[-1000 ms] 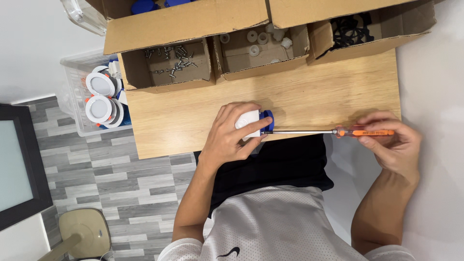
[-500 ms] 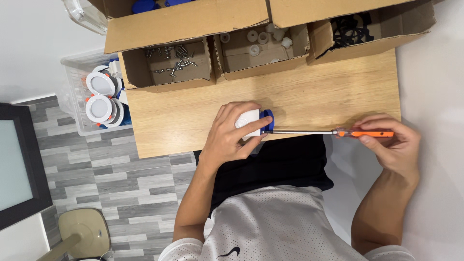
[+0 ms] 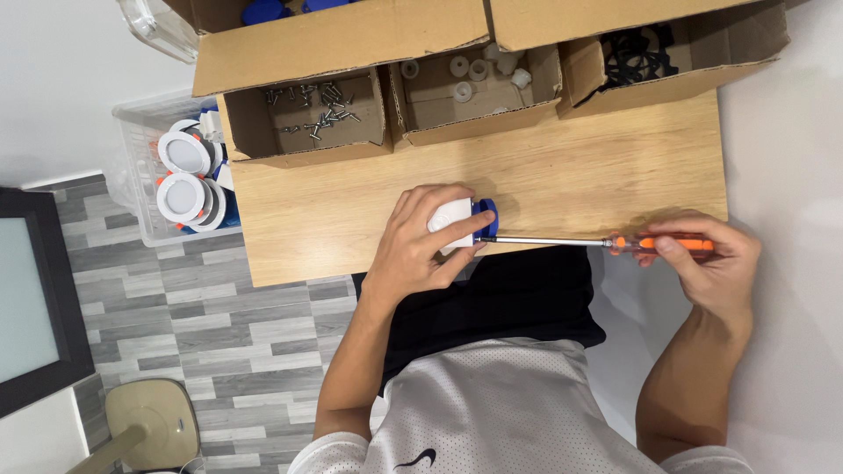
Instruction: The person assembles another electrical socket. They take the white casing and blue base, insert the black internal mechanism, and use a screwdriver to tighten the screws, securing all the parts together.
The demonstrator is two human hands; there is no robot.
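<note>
No shift noted since earlier frame. Left hand (image 3: 421, 250) closed on white fitting (image 3: 457, 228) at counter (image 3: 571, 175) edge. Right hand (image 3: 716, 263) closed on screwdriver (image 3: 615, 241), tip at fitting's blue end.

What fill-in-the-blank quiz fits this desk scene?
1. The right hand holds a screwdriver with an ____ handle.
2. The left hand grips a white part with a ____ end.
3. The left box holds loose ____.
4. The desk top is ____.

Missing: orange; blue; screws; wood
</note>
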